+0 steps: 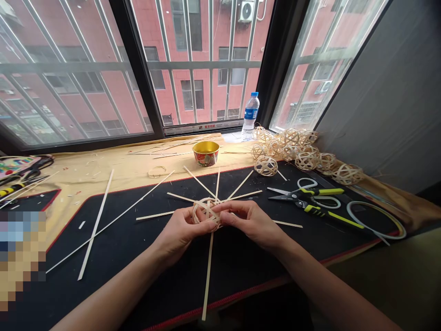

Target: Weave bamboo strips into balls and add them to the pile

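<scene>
Left hand [182, 234]: fingers curled, gripping the left side of a half-woven bamboo ball [206, 212].
Right hand [250, 223]: fingers curled, pinching the ball's right side.
Ball: lower centre, held above a black desk mat [120, 257], bamboo strips [208, 276] radiating outward.
Upper right: woven bamboo balls [292, 149].
Right: yellow-handled shears [303, 197].

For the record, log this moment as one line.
left hand: on woven bamboo ball; right hand: on same ball; below: black mat

Nothing can be read clearly. At 12 o'clock, a white strip [203, 128] along the window frame carries small dark and red printing, too tiny to read. At 1 o'clock, a plastic water bottle [251, 115] has a blue label, its lettering also illegible.
</scene>
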{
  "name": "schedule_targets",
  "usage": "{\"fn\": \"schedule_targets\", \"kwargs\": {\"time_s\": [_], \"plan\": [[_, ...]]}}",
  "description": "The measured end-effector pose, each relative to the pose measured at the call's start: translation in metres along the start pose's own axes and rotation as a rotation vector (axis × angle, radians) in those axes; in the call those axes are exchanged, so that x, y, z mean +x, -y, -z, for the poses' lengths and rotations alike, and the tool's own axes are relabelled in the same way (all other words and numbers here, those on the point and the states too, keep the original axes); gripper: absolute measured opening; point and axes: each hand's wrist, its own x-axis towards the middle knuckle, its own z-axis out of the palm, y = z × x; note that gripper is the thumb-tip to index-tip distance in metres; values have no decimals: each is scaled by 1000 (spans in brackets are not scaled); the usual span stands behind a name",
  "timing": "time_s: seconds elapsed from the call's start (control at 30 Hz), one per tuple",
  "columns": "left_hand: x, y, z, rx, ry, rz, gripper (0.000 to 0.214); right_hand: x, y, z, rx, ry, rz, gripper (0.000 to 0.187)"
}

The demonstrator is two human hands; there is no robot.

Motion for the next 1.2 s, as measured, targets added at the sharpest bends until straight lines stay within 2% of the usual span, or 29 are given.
{"fn": "schedule_targets", "kwargs": {"time_s": [0.33,0.63,1.2], "plan": [[-1,-3,4,-53,150,50,17,-1,-3,1,42,-38,-11,27],[1,1,6,-89,181,63,23,-2,-2,1,83,-35,-89,28],[-2,3,-5,-34,-1,35,26,-1,3,0,13,-49,-111,25]]}}
